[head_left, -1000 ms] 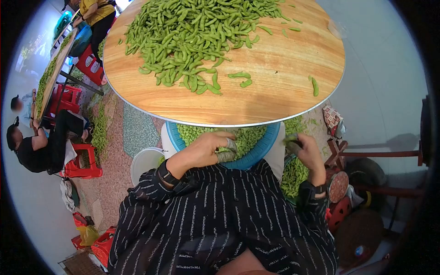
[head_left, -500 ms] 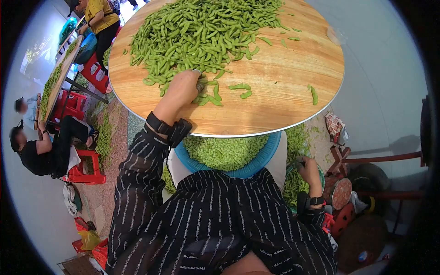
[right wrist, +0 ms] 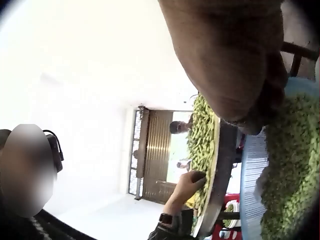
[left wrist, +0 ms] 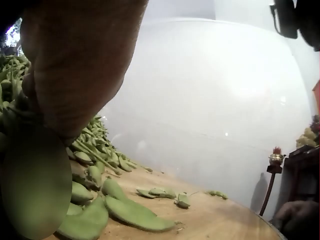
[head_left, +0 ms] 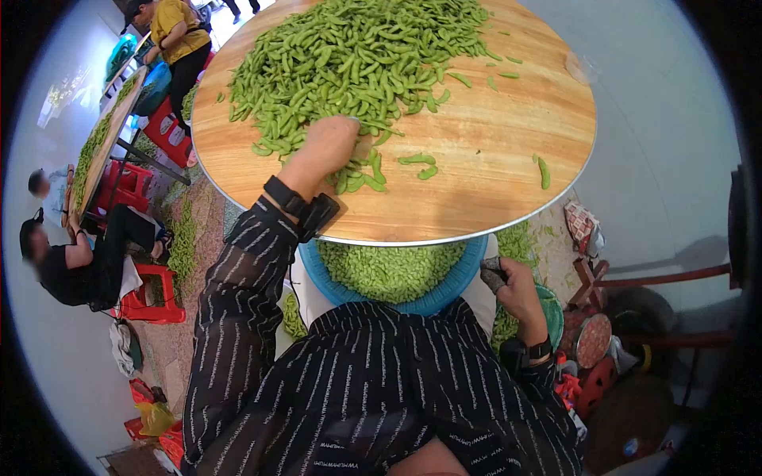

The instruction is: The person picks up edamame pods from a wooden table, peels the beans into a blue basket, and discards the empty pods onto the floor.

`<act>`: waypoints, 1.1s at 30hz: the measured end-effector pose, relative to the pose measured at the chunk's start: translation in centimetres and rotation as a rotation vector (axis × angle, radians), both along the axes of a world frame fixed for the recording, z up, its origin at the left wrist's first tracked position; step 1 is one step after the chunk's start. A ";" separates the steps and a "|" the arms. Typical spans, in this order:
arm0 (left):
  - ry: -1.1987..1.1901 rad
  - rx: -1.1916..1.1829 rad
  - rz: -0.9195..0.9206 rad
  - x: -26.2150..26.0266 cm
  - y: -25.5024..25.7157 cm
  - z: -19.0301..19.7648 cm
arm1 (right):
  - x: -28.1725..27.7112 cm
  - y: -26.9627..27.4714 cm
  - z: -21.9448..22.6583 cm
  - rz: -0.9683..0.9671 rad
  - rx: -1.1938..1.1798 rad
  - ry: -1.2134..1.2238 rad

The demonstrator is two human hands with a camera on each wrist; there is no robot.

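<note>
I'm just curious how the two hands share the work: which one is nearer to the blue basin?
The right hand: it is just beside the blue basin, on the person's right. The left hand is farther off, over the round table, at the near edge of the pod pile.

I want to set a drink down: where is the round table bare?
Mainly, the round table between the few loose pods and the lone pod by the right rim. A strip follows the near rim. Crowded: the pod pile and around the left hand.
</note>
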State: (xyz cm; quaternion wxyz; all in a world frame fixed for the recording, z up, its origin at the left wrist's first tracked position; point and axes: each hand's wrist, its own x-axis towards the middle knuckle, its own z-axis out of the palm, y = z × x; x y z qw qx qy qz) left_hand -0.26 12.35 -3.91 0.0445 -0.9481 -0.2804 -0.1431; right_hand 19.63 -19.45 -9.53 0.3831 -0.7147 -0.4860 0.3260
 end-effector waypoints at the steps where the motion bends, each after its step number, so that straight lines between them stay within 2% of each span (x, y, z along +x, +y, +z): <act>1: 0.024 0.005 0.009 0.1 -0.1 0.2 | -0.4 0.4 0.6 0.024 0.032 0.056; 3: -0.006 0.057 -0.002 -0.1 -0.5 0.5 | -1.2 1.6 1.6 0.068 0.072 0.110; 5: 0.000 -0.028 0.037 -0.4 -0.8 0.8 | -1.9 2.6 2.5 0.085 0.134 0.251; 6: -0.095 -0.080 0.043 -0.7 -1.1 1.0 | -2.3 3.4 3.5 0.128 0.191 0.192; 7: -0.093 -0.084 0.031 -1.1 -1.5 1.5 | -2.7 4.2 3.7 0.115 0.189 0.192; 9: -0.715 -0.874 0.021 -1.3 -3.2 2.3 | -3.4 5.4 3.8 0.115 0.166 0.538; 10: -0.704 -0.888 0.007 -1.0 -4.5 2.6 | -4.0 6.1 4.4 0.150 0.172 0.693; 11: -0.906 -1.110 -0.057 -1.1 -6.1 2.9 | -4.8 6.9 5.1 0.191 0.181 0.851; 12: -1.107 -1.331 -0.116 -1.2 -7.6 2.9 | -5.6 7.7 5.4 0.178 0.183 0.855; 14: -1.150 -1.357 -0.175 -1.0 -9.9 2.3 | -6.7 9.1 5.7 0.286 0.193 1.023; 15: -1.202 -1.374 -0.229 -0.8 -10.9 2.0 | -7.0 9.4 6.0 0.275 0.194 1.025; 17: -1.203 -1.360 -0.236 -0.8 -12.2 1.1 | -7.4 9.7 6.5 0.312 0.207 1.097; 19: -1.160 -1.217 -0.260 -1.0 -12.8 -0.4 | -6.7 9.7 5.4 0.307 0.221 1.124; 22: -1.071 -1.220 -0.229 -1.5 -13.8 0.2 | -6.0 9.3 5.0 0.321 0.284 0.987; 24: -1.020 -1.228 -0.238 -1.8 -13.9 1.6 | -6.2 9.0 5.7 0.172 0.356 0.609; 25: -0.882 -1.363 -0.222 -2.2 -13.7 2.4 | -6.1 8.8 5.8 0.172 0.352 0.610; 26: -0.738 -1.490 -0.204 -2.6 -13.5 2.7 | -5.8 8.7 5.9 0.186 0.350 0.487; 27: -0.741 -1.491 -0.199 -2.7 -13.3 2.6 | -5.6 8.5 5.9 0.201 0.348 0.364; 28: -0.634 -1.639 -0.165 -2.8 -13.0 2.4 | -5.3 8.4 5.7 0.206 0.343 0.365; 29: -0.521 -1.784 -0.131 -2.8 -12.9 2.0 | -5.0 8.5 5.2 0.261 0.338 0.183; 30: -0.438 -1.762 -0.255 -2.7 -12.8 1.6 | -4.8 8.5 5.0 0.314 0.332 0.000; 31: -0.442 -1.765 -0.254 -2.7 -12.9 1.6 | -5.1 8.4 5.0 0.316 0.328 -0.001; 33: -0.479 -1.642 -0.237 -2.4 -13.4 1.7 | -6.1 8.4 5.4 0.104 0.434 0.311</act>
